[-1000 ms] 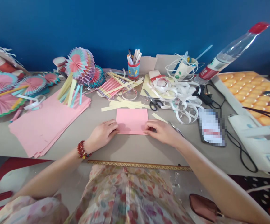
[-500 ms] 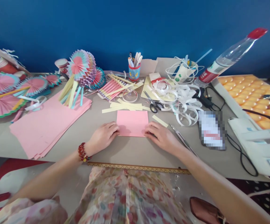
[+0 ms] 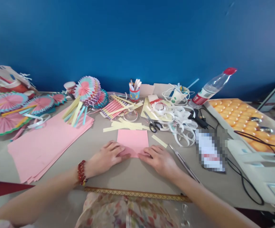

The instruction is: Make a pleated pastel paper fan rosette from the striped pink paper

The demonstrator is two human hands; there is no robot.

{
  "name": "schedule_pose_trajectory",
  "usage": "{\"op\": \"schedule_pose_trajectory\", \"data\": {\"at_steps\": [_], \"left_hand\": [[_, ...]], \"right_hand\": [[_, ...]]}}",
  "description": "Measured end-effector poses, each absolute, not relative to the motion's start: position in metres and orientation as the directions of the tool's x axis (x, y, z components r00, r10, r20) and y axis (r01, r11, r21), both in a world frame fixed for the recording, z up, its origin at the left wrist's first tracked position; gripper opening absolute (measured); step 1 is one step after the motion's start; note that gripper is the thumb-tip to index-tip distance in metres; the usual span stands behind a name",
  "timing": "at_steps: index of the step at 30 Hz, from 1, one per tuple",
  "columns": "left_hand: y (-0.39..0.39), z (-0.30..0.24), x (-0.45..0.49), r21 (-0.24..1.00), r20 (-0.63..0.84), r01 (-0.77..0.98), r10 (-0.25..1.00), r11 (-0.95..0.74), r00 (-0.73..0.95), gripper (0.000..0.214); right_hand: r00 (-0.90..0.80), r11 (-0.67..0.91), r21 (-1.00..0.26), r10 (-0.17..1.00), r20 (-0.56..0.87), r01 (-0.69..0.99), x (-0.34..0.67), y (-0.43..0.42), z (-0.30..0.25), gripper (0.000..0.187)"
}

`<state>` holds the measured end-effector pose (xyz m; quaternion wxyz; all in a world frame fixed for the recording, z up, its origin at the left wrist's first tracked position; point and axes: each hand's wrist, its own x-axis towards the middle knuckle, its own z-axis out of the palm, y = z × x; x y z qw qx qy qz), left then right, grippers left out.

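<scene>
A small rectangle of pink paper (image 3: 132, 139) lies flat on the table in front of me. My left hand (image 3: 107, 157) is closed on its lower left corner, the thumb along the near edge. At the lower right corner my right hand (image 3: 160, 161) pinches the paper in the same way. The fingers hide both near corners. Just beyond the sheet lie pale yellow paper strips (image 3: 125, 125), and one loose strip (image 3: 159, 141) is to its right. Black-handled scissors (image 3: 154, 126) rest behind that strip. A utility knife (image 3: 184, 163) lies beside my right hand.
A stack of pink sheets (image 3: 49, 142) and folded paper fans (image 3: 9, 103) are on the left. Behind stand a pen cup (image 3: 134, 94) and a tilted bottle (image 3: 210, 88). Curled white ribbon (image 3: 178, 122), a glue gun (image 3: 198, 118) and an orange-padded tray (image 3: 237, 117) are on the right.
The camera view has tilted upward, so everything sits lower in it. Both hands have moved inward along the paper's near edge, their thumbs closer together.
</scene>
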<state>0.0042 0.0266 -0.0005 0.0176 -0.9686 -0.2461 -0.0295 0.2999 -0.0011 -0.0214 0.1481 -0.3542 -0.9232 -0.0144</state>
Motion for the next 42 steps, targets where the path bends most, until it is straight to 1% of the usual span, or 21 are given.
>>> {"op": "schedule_pose_trajectory", "data": {"at_steps": [5, 8, 9, 12, 13, 16, 18, 20, 22, 25, 28, 33, 36, 39, 42], "left_hand": [[0.021, -0.001, 0.014, 0.008, 0.108, 0.433, 0.431, -0.902, 0.896, 0.036], [0.015, -0.004, 0.024, 0.066, 0.110, 0.442, 0.447, -0.894, 0.888, 0.037], [0.014, -0.005, 0.026, 0.095, 0.104, 0.442, 0.451, -0.892, 0.887, 0.044], [0.011, -0.006, 0.028, 0.170, 0.053, 0.411, 0.425, -0.896, 0.904, 0.080], [0.011, -0.005, 0.027, 0.188, 0.037, 0.406, 0.420, -0.894, 0.907, 0.087], [0.011, -0.004, 0.020, 0.231, 0.028, 0.424, 0.442, -0.876, 0.897, 0.090], [0.010, -0.004, 0.014, 0.246, 0.011, 0.443, 0.460, -0.862, 0.888, 0.090], [0.009, -0.004, 0.007, 0.245, -0.030, 0.467, 0.475, -0.850, 0.880, 0.090], [0.008, -0.004, 0.003, 0.241, -0.064, 0.486, 0.486, -0.840, 0.871, 0.090], [0.007, -0.004, 0.000, 0.247, -0.077, 0.493, 0.491, -0.834, 0.868, 0.091], [0.007, -0.004, -0.003, 0.247, -0.077, 0.490, 0.487, -0.836, 0.870, 0.091], [0.002, -0.004, -0.016, 0.190, -0.108, 0.539, 0.528, -0.820, 0.842, 0.088], [0.001, -0.002, -0.020, 0.180, -0.102, 0.551, 0.541, -0.815, 0.835, 0.087], [0.000, -0.002, -0.020, 0.177, -0.046, 0.537, 0.538, -0.825, 0.842, 0.087], [-0.001, -0.003, -0.019, 0.134, 0.008, 0.549, 0.554, -0.825, 0.832, 0.083]], "right_hand": [[-0.719, 0.740, 0.037, 0.639, 0.274, 0.672, 0.290, -0.012, -0.013, 0.027], [-0.719, 0.727, 0.074, 0.648, 0.252, 0.682, 0.280, -0.018, -0.011, 0.025], [-0.718, 0.724, 0.080, 0.651, 0.247, 0.685, 0.278, -0.020, -0.012, 0.025], [-0.722, 0.728, 0.081, 0.648, 0.243, 0.680, 0.276, -0.023, -0.016, 0.028], [-0.722, 0.730, 0.073, 0.648, 0.243, 0.680, 0.277, -0.024, -0.018, 0.030], [-0.680, 0.700, 0.002, 0.692, 0.244, 0.714, 0.285, -0.026, -0.023, 0.037], [-0.623, 0.656, -0.056, 0.737, 0.263, 0.753, 0.293, -0.028, -0.024, 0.035], [-0.598, 0.636, -0.082, 0.756, 0.268, 0.767, 0.299, -0.031, -0.023, 0.034], [-0.626, 0.653, -0.068, 0.747, 0.225, 0.754, 0.305, -0.034, -0.020, 0.040], [-0.650, 0.667, -0.055, 0.739, 0.175, 0.743, 0.309, -0.036, -0.017, 0.049], [-0.651, 0.667, -0.074, 0.742, 0.162, 0.742, 0.312, -0.039, -0.018, 0.052], [-0.630, 0.643, -0.064, 0.762, 0.147, 0.763, 0.316, -0.043, -0.024, 0.065], [-0.647, 0.658, -0.051, 0.749, 0.141, 0.751, 0.317, -0.043, -0.024, 0.064], [-0.642, 0.656, -0.055, 0.750, 0.157, 0.753, 0.315, -0.040, -0.019, 0.058], [-0.639, 0.653, -0.037, 0.750, 0.172, 0.757, 0.312, -0.037, -0.014, 0.053]]}}
